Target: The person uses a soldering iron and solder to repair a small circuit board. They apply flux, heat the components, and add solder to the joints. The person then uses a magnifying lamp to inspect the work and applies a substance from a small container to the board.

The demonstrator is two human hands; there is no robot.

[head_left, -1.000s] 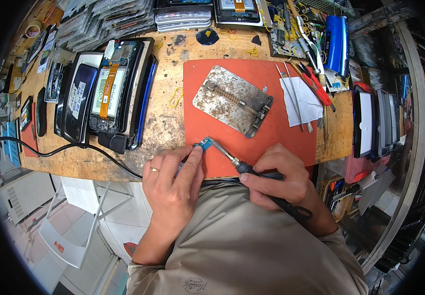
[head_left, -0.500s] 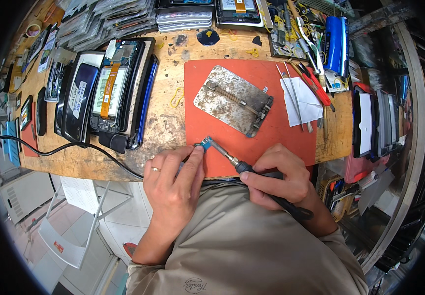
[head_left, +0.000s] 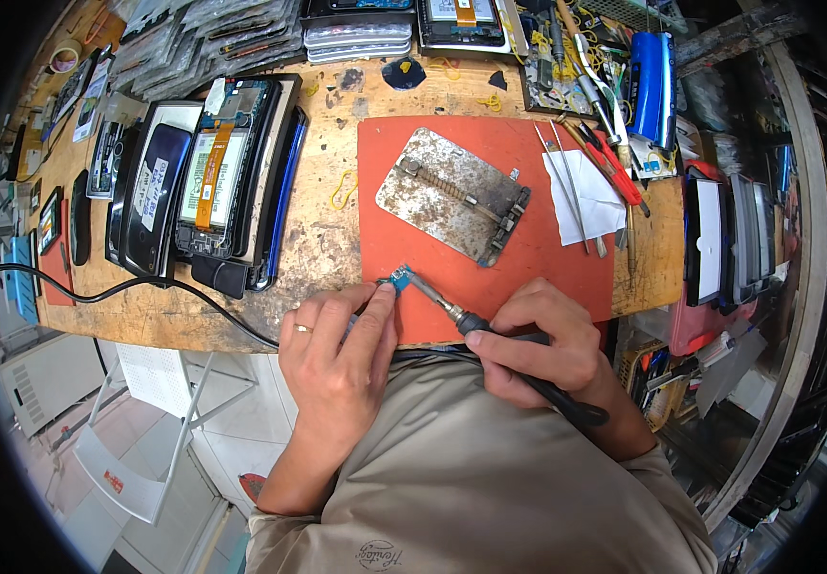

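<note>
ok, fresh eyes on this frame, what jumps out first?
The red mat in the middle of the wooden bench, with a scuffed metal holder plate lying on it. At its near edge the left hand pins a small blue part while the right hand holds a soldering iron, tip at that part. Left of the mat lie opened phones side by side.

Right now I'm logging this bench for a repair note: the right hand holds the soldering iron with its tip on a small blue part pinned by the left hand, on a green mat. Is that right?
Not quite: the mat is red-orange, not green. The rest stands: in the head view the right hand holds the soldering iron with its tip at the small blue part, which the left hand pins down.
</note>
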